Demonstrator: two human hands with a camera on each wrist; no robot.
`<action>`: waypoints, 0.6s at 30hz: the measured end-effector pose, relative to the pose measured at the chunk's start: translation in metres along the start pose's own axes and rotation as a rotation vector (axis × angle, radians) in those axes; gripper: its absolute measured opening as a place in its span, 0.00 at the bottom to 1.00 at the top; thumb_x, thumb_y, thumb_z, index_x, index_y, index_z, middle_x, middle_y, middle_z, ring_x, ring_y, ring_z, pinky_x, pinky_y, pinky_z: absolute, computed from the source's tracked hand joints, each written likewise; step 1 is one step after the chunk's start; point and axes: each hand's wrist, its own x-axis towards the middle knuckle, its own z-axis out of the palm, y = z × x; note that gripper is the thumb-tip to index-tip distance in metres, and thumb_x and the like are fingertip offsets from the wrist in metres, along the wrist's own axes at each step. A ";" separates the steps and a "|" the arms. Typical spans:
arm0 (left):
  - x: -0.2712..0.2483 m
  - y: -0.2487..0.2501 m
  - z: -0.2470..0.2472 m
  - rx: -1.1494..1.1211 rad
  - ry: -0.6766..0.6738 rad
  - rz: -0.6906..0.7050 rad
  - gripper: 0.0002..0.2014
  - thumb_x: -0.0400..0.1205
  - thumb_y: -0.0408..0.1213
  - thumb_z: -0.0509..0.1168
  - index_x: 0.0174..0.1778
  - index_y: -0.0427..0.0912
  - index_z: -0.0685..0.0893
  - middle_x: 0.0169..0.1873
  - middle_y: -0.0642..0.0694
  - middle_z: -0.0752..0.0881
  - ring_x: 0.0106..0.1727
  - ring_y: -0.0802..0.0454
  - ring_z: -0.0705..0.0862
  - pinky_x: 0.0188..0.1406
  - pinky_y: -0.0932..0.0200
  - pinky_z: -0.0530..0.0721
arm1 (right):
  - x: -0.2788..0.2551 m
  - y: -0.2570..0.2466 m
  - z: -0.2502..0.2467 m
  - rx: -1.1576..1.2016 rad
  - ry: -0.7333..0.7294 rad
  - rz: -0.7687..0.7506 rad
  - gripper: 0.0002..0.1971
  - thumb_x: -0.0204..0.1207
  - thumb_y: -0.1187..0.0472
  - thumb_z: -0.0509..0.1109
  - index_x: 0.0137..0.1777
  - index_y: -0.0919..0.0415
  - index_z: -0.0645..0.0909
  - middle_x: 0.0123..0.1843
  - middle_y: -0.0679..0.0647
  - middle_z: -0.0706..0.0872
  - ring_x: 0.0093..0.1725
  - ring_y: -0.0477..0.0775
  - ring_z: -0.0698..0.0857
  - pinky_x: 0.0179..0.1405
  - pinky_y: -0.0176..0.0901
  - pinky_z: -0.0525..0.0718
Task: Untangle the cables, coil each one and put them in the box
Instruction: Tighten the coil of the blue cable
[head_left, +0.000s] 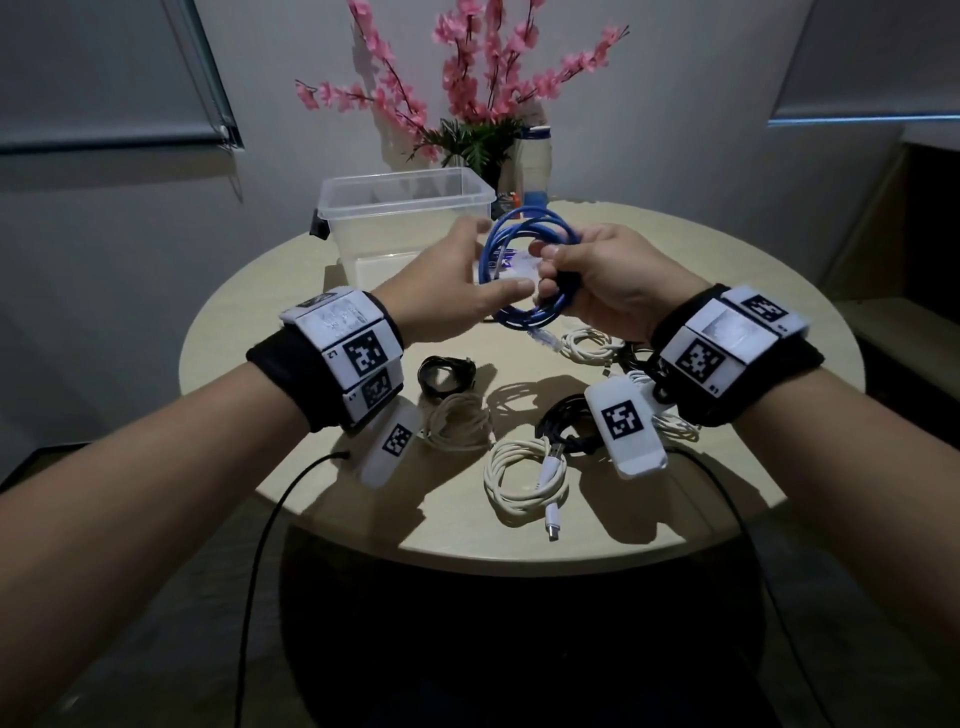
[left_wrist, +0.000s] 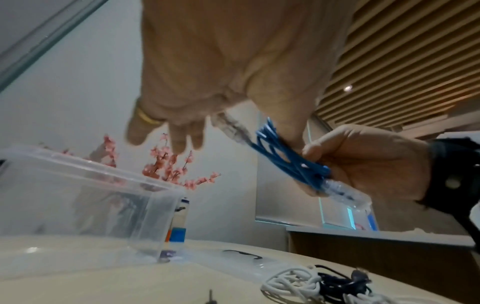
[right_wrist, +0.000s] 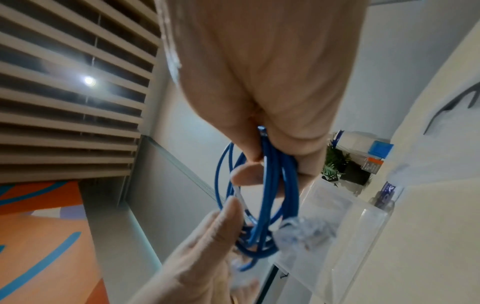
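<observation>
Right hand (head_left: 602, 280) fingers curled round one side of the coiled blue cable (head_left: 524, 270), bundling its loops; held in the air above the tabletop's far half, just in front of the clear box (head_left: 405, 208). Left hand (head_left: 457, 280) fingers straight and relaxed, thumb beside the loops; contact uncertain. Clear plug (head_left: 543, 340) dangles below the coil. Judgement: cable light, springy, likely to unwind if freed; best held across all loops at once. White coils (head_left: 524, 478) and black ones lie near the tabletop's near edge.
</observation>
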 end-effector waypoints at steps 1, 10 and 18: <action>0.001 -0.003 -0.003 0.042 0.060 -0.023 0.39 0.75 0.54 0.71 0.77 0.46 0.60 0.67 0.45 0.76 0.63 0.52 0.77 0.59 0.62 0.80 | -0.001 -0.001 -0.001 0.016 0.027 0.005 0.12 0.84 0.75 0.54 0.46 0.67 0.78 0.32 0.56 0.77 0.26 0.47 0.77 0.35 0.39 0.82; -0.004 -0.005 0.000 -0.732 -0.219 -0.235 0.15 0.83 0.50 0.61 0.57 0.44 0.82 0.53 0.47 0.86 0.53 0.53 0.84 0.51 0.56 0.77 | 0.000 -0.007 -0.001 0.194 0.123 -0.023 0.12 0.83 0.76 0.52 0.47 0.68 0.77 0.39 0.57 0.78 0.27 0.44 0.75 0.33 0.37 0.85; 0.000 0.007 0.012 -1.098 -0.111 -0.208 0.19 0.86 0.53 0.52 0.35 0.44 0.72 0.24 0.51 0.70 0.32 0.53 0.73 0.40 0.62 0.75 | -0.008 -0.005 0.005 0.064 -0.048 0.070 0.08 0.78 0.71 0.52 0.41 0.59 0.68 0.26 0.50 0.71 0.26 0.46 0.67 0.31 0.38 0.73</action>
